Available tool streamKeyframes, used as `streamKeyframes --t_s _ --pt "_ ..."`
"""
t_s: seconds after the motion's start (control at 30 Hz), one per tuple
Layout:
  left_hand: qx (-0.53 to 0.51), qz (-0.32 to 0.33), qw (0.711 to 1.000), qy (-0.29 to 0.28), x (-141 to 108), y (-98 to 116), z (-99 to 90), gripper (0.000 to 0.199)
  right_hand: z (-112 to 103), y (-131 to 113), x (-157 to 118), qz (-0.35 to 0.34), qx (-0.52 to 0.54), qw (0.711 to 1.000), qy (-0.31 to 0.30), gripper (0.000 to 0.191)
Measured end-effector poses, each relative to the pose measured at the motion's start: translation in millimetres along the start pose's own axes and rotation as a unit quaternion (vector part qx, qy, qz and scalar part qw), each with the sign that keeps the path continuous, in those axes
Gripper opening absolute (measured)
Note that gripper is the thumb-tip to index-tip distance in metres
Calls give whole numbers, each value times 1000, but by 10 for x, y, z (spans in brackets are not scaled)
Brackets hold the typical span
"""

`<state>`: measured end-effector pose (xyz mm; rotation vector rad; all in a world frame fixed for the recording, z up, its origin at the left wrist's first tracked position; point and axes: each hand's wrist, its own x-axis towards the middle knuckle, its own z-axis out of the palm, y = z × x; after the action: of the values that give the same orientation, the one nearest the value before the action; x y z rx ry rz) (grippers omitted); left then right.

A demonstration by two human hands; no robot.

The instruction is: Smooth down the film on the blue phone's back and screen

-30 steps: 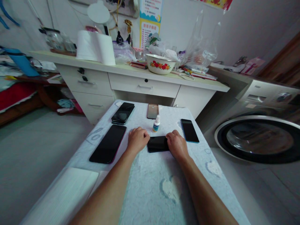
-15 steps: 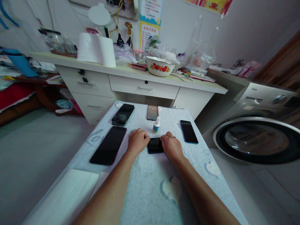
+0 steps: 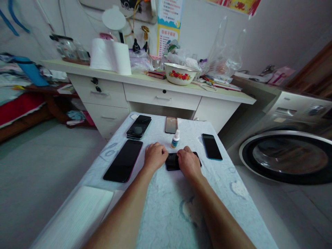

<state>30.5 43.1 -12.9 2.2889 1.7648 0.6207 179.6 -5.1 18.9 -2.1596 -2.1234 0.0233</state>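
A black smartphone (image 3: 172, 162) lies crosswise on the cloth-covered table, screen up. My left hand (image 3: 155, 155) is closed at its left end, thumb side against the phone's edge. Over the middle of the screen rests my right hand (image 3: 188, 162), its fingers curled down; whatever they may pinch is hidden. Just behind the phone stands a small white spray bottle (image 3: 175, 139) with a blue and yellow label. A larger black tablet-like phone (image 3: 123, 162) lies to the left of my left hand. On the right is another phone (image 3: 212, 146) with a blue edge.
Stacked dark phones (image 3: 139, 126) lie at the table's back left, and a brownish phone case or phone (image 3: 171, 125) at the back. Beyond stands a white desk (image 3: 160, 92) with paper rolls (image 3: 110, 57) and a flowered bowl (image 3: 179, 74). A washing machine (image 3: 280, 103) is at right.
My right hand has slid slightly left over the phone, and more of the phone's right end shows. My left hand stays at its left end. The view has shifted a little.
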Motion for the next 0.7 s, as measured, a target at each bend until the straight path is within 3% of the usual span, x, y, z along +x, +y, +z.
streamKeyframes --t_s 0.37,0.53,0.7 --pt "-8 -3 1000 3 2 -17 19 19 58 -122 -22 -63 27 998 -2 30" --pt "-12 -10 1000 -8 -8 -2 -22 18 39 -94 -29 -34 25 999 6 27" --pt "-7 -70 997 12 -11 14 -44 19 48 -84 -28 -13 21 1000 13 26"
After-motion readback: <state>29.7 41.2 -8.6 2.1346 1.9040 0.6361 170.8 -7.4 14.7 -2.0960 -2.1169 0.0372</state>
